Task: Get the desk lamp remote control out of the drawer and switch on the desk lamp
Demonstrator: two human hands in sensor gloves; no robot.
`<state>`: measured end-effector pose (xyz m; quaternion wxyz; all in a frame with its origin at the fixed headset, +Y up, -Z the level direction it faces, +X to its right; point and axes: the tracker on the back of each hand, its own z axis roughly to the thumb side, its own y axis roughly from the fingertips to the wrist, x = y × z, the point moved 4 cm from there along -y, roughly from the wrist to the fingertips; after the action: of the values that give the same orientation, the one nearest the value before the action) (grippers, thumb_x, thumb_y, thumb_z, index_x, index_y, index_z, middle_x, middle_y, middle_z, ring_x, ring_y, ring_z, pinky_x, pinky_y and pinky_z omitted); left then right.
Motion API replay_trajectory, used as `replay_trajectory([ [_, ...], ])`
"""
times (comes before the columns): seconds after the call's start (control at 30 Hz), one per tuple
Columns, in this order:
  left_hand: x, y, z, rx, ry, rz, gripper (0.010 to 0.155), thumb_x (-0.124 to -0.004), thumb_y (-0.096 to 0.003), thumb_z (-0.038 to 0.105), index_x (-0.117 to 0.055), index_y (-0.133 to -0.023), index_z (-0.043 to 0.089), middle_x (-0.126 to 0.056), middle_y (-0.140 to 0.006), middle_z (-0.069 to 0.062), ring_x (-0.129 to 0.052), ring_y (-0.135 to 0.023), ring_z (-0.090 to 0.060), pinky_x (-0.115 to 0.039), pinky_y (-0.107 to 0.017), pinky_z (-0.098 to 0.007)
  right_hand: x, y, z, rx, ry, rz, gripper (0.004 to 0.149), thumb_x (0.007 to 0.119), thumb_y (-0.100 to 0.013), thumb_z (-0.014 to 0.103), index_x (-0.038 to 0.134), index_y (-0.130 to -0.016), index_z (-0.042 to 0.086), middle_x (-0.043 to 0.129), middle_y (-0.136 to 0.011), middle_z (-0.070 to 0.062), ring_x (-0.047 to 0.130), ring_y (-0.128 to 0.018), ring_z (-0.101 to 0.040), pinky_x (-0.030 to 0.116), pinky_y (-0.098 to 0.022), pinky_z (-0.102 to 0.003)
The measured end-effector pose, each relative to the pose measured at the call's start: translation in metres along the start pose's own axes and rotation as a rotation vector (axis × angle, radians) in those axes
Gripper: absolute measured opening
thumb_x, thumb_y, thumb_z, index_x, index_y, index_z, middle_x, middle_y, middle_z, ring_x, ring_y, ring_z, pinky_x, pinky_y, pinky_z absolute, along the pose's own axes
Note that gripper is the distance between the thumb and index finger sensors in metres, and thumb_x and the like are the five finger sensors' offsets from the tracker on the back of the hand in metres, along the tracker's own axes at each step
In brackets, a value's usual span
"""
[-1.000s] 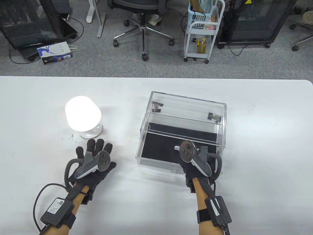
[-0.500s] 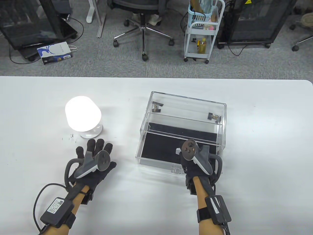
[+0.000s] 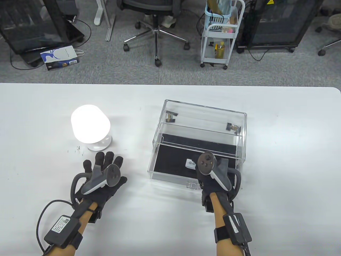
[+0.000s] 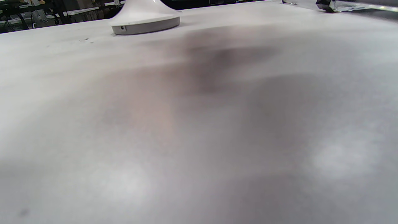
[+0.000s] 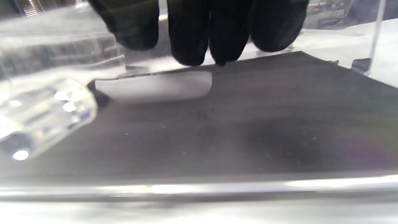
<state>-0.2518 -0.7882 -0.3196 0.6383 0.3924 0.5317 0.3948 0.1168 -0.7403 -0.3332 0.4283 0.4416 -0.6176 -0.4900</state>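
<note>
The desk lamp (image 3: 90, 127) stands lit at the table's left; its white base shows in the left wrist view (image 4: 146, 21). The clear acrylic drawer (image 3: 170, 174) is pulled out, with a black liner. The small white remote (image 3: 190, 163) lies flat on the liner near the drawer's front; it also shows in the right wrist view (image 5: 152, 85). My right hand (image 3: 210, 173) reaches into the drawer, its fingertips (image 5: 189, 46) hanging just above and behind the remote, not gripping it. My left hand (image 3: 102, 170) rests flat on the table in front of the lamp, fingers spread and empty.
The drawer's clear housing (image 3: 205, 117) sits behind the drawer at centre right. A clear knob (image 3: 193, 184) sticks out from the drawer front, beside my right wrist. The white table (image 3: 287, 160) extends around both.
The remote, earlier mostly hidden at my right hand's fingers, now lies further left on the liner and apart from them. My left hand and the lamp have not moved.
</note>
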Motion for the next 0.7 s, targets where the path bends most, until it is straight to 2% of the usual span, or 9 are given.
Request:
replay_trajectory([
  [0.07, 0.0, 0.0, 0.0, 0.0, 0.001, -0.001, 0.074, -0.036, -0.0408, 0.073, -0.001, -0.102, 0.05, 0.008, -0.116, 0.008, 0.009, -0.111, -0.028, -0.006, -0.07, -0.069, -0.002, 0.001, 0.001, -0.006, 0.007, -0.011, 0.047, 0.073, -0.048, 0.042, 0.071, -0.095, 0.044, 0.079, -0.105, -0.001, 0.081, -0.096, -0.031, 0.07, -0.07, -0.05],
  [0.2, 0.001, 0.0, 0.0, -0.002, 0.009, -0.002, 0.074, -0.036, -0.0408, 0.073, -0.001, -0.102, 0.05, 0.008, -0.116, 0.008, 0.009, -0.111, -0.028, -0.006, -0.07, -0.068, -0.015, 0.009, 0.009, -0.049, 0.043, -0.048, 0.054, 0.074, -0.045, 0.052, 0.069, -0.098, 0.04, 0.078, -0.105, -0.003, 0.082, -0.095, -0.031, 0.072, -0.068, -0.049],
  [0.4, 0.007, 0.004, 0.003, -0.019, 0.014, 0.018, 0.074, -0.036, -0.0409, 0.073, -0.001, -0.102, 0.049, 0.008, -0.116, 0.008, 0.009, -0.111, -0.028, -0.006, -0.07, -0.068, -0.049, 0.042, 0.038, -0.135, 0.02, -0.162, 0.061, 0.075, -0.043, 0.058, 0.067, -0.1, 0.036, 0.079, -0.102, -0.005, 0.092, -0.08, -0.028, 0.083, -0.053, -0.037],
  [0.43, 0.007, 0.004, 0.003, -0.02, 0.014, 0.019, 0.074, -0.036, -0.0409, 0.073, -0.001, -0.102, 0.049, 0.009, -0.116, 0.008, 0.009, -0.111, -0.028, -0.006, -0.07, -0.068, -0.051, 0.045, 0.041, -0.136, 0.026, -0.168, 0.062, 0.075, -0.042, 0.06, 0.068, -0.099, 0.035, 0.085, -0.097, -0.005, 0.096, -0.072, -0.026, 0.084, -0.047, -0.033],
  [0.47, 0.008, 0.004, 0.003, -0.021, 0.016, 0.021, 0.074, -0.036, -0.0409, 0.073, -0.001, -0.102, 0.049, 0.008, -0.116, 0.008, 0.009, -0.111, -0.028, -0.006, -0.07, -0.068, -0.054, 0.049, 0.044, -0.129, 0.042, -0.174, 0.06, 0.076, -0.042, 0.062, 0.073, -0.095, 0.033, 0.093, -0.084, -0.003, 0.099, -0.057, -0.023, 0.086, -0.039, -0.029],
  [0.53, 0.008, 0.005, 0.003, -0.022, 0.014, 0.023, 0.074, -0.036, -0.0409, 0.073, -0.001, -0.102, 0.049, 0.008, -0.116, 0.008, 0.009, -0.111, -0.028, -0.006, -0.07, -0.068, -0.056, 0.052, 0.048, -0.114, 0.071, -0.146, 0.049, 0.077, -0.04, 0.065, 0.094, -0.069, 0.03, 0.108, -0.044, 0.003, 0.101, -0.018, -0.014, 0.085, -0.012, -0.02],
  [0.57, 0.008, 0.005, 0.003, -0.023, 0.01, 0.024, 0.074, -0.036, -0.041, 0.073, -0.001, -0.102, 0.049, 0.008, -0.116, 0.008, 0.009, -0.111, -0.028, -0.006, -0.07, -0.068, -0.053, 0.052, 0.047, -0.09, 0.071, -0.089, 0.05, 0.077, -0.039, 0.066, 0.097, -0.061, 0.026, 0.108, -0.034, 0.002, 0.099, -0.009, -0.013, 0.083, -0.006, -0.02],
  [0.67, 0.008, 0.006, 0.003, -0.021, 0.008, 0.026, 0.074, -0.036, -0.041, 0.073, -0.001, -0.102, 0.049, 0.008, -0.116, 0.008, 0.009, -0.111, -0.028, -0.007, -0.07, -0.068, -0.035, 0.047, 0.042, -0.016, 0.14, 0.117, 0.053, 0.078, -0.04, 0.067, 0.099, -0.058, 0.023, 0.108, -0.029, 0.0, 0.099, -0.005, -0.014, 0.082, -0.003, -0.021],
  [0.7, 0.008, 0.006, 0.003, -0.019, 0.009, 0.025, 0.074, -0.036, -0.041, 0.073, -0.001, -0.102, 0.049, 0.008, -0.116, 0.008, 0.009, -0.111, -0.028, -0.007, -0.07, -0.068, -0.03, 0.045, 0.039, 0.007, 0.167, 0.146, 0.054, 0.078, -0.04, 0.067, 0.1, -0.059, 0.022, 0.108, -0.029, -0.001, 0.099, -0.006, -0.014, 0.083, -0.003, -0.021],
])
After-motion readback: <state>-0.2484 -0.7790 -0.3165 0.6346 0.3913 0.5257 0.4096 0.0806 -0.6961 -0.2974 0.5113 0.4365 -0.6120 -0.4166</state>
